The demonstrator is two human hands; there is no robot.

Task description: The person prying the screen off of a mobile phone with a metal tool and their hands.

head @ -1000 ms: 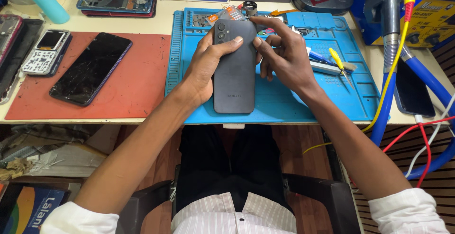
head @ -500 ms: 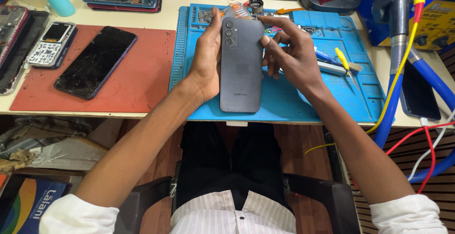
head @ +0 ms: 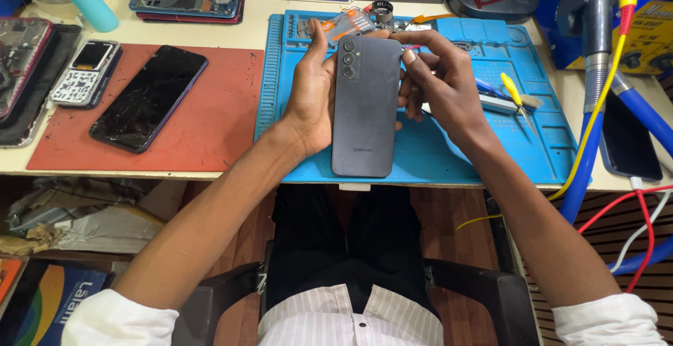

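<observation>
Both hands (head: 315, 93) (head: 442, 86) clasp phone (head: 366, 107) edges above mat (head: 434, 150).

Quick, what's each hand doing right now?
Left hand: closed on the left edge of the grey phone, back side up.
Right hand: fingers curled on the phone's right top edge, gripping it too.

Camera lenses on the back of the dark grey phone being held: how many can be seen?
3, in a vertical row near the top left corner of the dark grey phone's back: top, middle, bottom. The left hand beside them covers none.
</observation>
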